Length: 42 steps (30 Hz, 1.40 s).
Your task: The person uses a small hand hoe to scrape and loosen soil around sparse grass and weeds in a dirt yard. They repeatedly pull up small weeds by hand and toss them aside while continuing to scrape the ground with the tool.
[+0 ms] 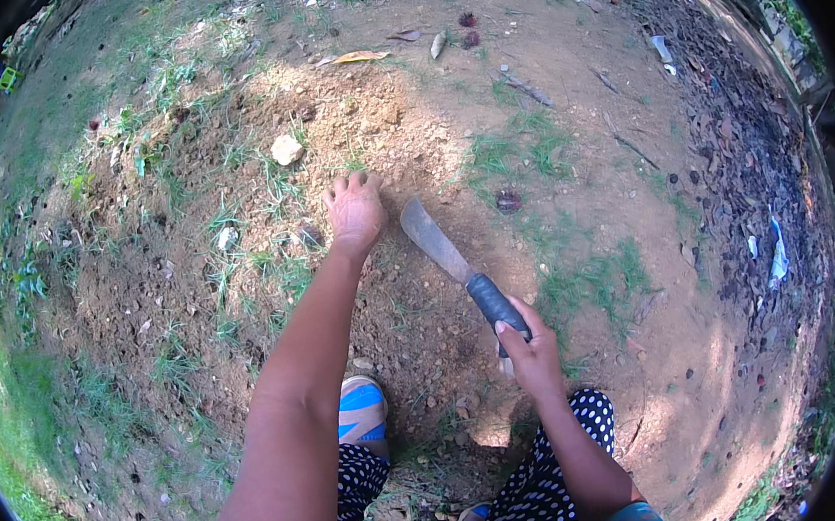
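Observation:
My right hand (532, 352) is closed around the dark wrapped handle of a machete (439, 245). Its broad, curved blade points forward and to the left, with the tip just right of my left hand (357, 212). That hand reaches down to the loose brown soil (378, 114), palm down. Its fingers look slightly bent and apart, and I see nothing held in them; the fingertips are partly hidden against the ground. Beyond and left of it lies a pale stone (287, 150). Small grass tufts (275, 189) grow beside my left wrist.
My blue and grey shoe (362, 410) stands on the dirt below my left forearm. Grass patches (595, 279) lie to the right. Dark leaf litter (744, 149) with scraps of white plastic (778, 251) runs along the right side. A dry yellow leaf (360, 57) and sticks (528, 90) lie farther off.

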{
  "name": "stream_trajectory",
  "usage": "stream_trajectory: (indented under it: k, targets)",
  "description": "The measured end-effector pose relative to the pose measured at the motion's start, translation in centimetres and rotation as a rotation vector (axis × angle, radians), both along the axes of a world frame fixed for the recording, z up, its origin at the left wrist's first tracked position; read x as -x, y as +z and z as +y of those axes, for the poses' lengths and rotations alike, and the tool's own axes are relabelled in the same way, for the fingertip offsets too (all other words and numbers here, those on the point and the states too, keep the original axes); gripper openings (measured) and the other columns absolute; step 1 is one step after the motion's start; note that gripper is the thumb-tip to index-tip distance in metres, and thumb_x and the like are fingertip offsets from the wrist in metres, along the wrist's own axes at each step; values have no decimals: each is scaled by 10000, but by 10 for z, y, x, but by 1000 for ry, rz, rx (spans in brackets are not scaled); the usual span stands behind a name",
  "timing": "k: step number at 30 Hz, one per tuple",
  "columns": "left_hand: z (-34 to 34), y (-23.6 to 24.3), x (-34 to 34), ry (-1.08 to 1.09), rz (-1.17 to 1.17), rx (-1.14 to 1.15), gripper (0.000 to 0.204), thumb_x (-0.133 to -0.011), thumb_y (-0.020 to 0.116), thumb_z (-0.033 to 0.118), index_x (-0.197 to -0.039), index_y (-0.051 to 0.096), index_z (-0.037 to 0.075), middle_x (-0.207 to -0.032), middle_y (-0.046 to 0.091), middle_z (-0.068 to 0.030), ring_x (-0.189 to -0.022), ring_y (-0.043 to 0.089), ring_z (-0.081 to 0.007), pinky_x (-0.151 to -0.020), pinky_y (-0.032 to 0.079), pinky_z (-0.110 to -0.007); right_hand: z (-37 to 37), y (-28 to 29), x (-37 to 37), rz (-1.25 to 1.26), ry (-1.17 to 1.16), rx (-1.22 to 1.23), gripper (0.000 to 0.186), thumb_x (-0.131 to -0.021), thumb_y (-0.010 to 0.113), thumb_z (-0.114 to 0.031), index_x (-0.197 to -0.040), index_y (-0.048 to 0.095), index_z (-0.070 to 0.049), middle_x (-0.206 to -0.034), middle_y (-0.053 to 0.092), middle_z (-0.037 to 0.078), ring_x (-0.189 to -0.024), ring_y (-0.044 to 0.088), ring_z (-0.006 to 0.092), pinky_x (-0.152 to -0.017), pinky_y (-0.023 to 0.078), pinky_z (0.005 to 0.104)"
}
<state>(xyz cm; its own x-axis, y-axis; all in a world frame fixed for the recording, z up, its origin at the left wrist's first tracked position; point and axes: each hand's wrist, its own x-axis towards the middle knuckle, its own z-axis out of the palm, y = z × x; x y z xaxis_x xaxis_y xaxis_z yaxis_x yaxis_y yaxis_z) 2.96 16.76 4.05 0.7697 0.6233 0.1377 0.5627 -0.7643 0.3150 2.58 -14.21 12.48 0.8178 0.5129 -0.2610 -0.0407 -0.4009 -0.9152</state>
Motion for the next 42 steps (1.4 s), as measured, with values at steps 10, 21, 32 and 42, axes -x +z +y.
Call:
stream_trajectory:
  k: [10, 21, 32, 42]
  targets:
    - [-9, 9, -2, -72, 323, 14, 284, -808, 577, 285, -1040, 675, 152, -1164, 558, -93, -1167, 432, -292, -989, 276, -501, -13, -70, -15, 1076, -484, -327, 382, -872, 605, -314, -1158, 509, -81, -652, 554, 97, -430, 505, 195, -335, 365, 301]
    - [-38, 8, 13, -272, 701, 101, 362, -885, 459, 265, -1164, 633, 114, -1278, 529, -80, -1234, 410, -279, -1053, 237, -541, -24, 12, -4, 551, -208, -187, 409, -899, 574, -182, -1270, 471, -42, -675, 579, 83, -405, 514, 150, -336, 376, 256]
    - [-9, 3, 9, -94, 430, 154, 324, -883, 422, 212, -1085, 648, 98, -1231, 553, -104, -1212, 429, -291, -1013, 277, -533, 71, -47, 16, 573, -303, -107, 353, -884, 592, -224, -1191, 522, -65, -657, 543, 50, -449, 519, 141, -346, 376, 273]
    - [11, 14, 11, 192, 124, -98, 381, -858, 459, 138, -1234, 505, 172, -1329, 422, -100, -1220, 394, -298, -981, 258, -542, -72, -16, 14, 315, -163, -10, 416, -868, 598, -135, -1251, 495, -7, -696, 589, 94, -475, 528, 141, -417, 419, 253]
